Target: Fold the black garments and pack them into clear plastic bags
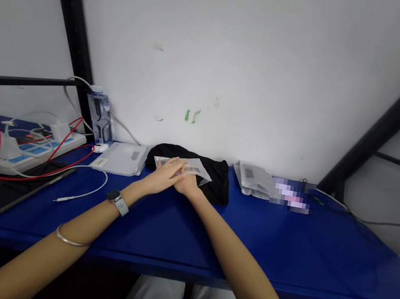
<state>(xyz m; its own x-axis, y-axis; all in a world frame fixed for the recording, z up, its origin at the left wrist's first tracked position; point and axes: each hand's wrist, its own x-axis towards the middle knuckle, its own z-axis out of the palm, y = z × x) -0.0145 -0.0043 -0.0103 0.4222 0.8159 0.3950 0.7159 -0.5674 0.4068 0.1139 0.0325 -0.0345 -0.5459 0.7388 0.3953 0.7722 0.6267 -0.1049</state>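
A clear plastic bag (196,168) lies on a black garment (213,180) at the back of the blue table (283,246). My left hand (165,173), with a watch on the wrist, rests flat on the bag with its fingers stretched out. My right hand (186,184) lies just beneath and partly under the left hand, touching the bag's near edge. Its fingers are mostly hidden by the left hand.
A pile of packed bags (254,180) lies to the right of the garment. A white flat pack (121,158) sits to the left, with a water bottle (100,115) behind it. A power strip (29,150) with red and white cables and a dark tablet (2,194) fill the left side.
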